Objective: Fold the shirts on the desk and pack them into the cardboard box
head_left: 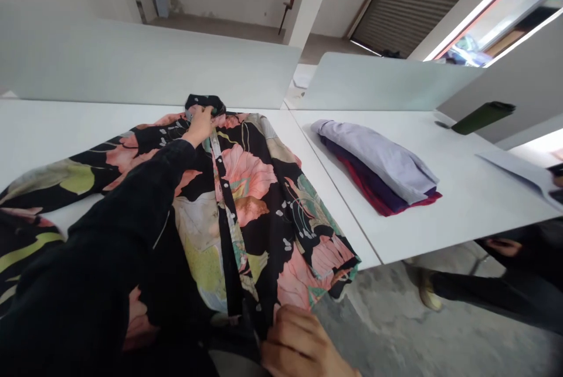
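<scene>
A black long-sleeved shirt (248, 189) with large pink, green and cream flowers lies front up across a white table, its collar toward the far side. Its button placket runs down the middle. My left hand (201, 124) reaches over the shirt and is closed on the collar (206, 101), thumb and fingers pinching the cloth near the top button. Close to me, my right hand (301, 345) has its fingers curled round the shirt's bottom hem. One sleeve stretches out to the left, partly covered by my dark left sleeve; the other lies down the right side.
Folded garments (378, 157), pale lilac over purple and red, lie on the adjoining white table (457, 189). Frosted divider panels (176, 66) stand along the back edge. A dark green roll (484, 117) is at the far right. Another person's leg (479, 295) shows at lower right.
</scene>
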The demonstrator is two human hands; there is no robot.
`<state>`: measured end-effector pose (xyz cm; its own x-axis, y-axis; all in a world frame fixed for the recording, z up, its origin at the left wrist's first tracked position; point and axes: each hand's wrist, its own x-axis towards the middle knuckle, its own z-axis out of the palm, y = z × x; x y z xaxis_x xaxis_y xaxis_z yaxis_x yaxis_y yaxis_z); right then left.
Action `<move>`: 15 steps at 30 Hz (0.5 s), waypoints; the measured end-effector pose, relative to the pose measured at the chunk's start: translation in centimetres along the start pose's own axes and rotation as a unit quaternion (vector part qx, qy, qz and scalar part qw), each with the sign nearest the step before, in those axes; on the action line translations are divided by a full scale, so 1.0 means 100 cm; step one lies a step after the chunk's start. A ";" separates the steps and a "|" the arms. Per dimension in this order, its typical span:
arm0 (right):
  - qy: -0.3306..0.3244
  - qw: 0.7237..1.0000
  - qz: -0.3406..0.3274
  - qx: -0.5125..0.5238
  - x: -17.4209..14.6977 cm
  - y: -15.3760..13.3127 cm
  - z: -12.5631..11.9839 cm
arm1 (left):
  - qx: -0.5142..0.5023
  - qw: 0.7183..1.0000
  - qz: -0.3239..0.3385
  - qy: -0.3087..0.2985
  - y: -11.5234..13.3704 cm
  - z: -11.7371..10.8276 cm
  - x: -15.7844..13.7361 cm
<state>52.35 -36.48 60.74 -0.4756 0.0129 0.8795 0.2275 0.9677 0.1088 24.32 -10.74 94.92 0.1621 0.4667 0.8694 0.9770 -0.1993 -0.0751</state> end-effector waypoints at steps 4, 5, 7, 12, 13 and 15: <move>0.088 0.996 0.033 -0.002 0.003 -0.007 -0.018 | 0.003 0.998 0.054 -0.021 0.002 -0.011 -0.015; 0.105 0.994 0.032 -0.003 0.005 -0.009 -0.022 | 0.006 0.997 0.067 -0.036 0.003 -0.013 -0.020; 0.130 0.991 0.023 -0.006 0.011 -0.013 -0.030 | 0.009 0.995 0.085 -0.058 0.002 -0.016 -0.030; 0.138 0.990 -0.011 -0.007 0.026 -0.027 -0.039 | 0.021 0.993 0.081 -0.086 0.000 -0.020 -0.056; 0.118 0.993 -0.019 -0.010 0.026 -0.029 -0.036 | 0.025 0.992 0.077 -0.093 -0.001 -0.021 -0.061; 0.045 0.998 -0.035 -0.022 0.024 -0.029 -0.024 | 0.033 0.992 0.066 -0.104 -0.003 -0.022 -0.070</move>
<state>52.58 -39.87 63.63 -0.4130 -0.0791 0.9073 0.2348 0.9533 0.1900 22.62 -15.86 89.96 0.3067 0.6095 0.7310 0.9515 -0.2169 -0.2184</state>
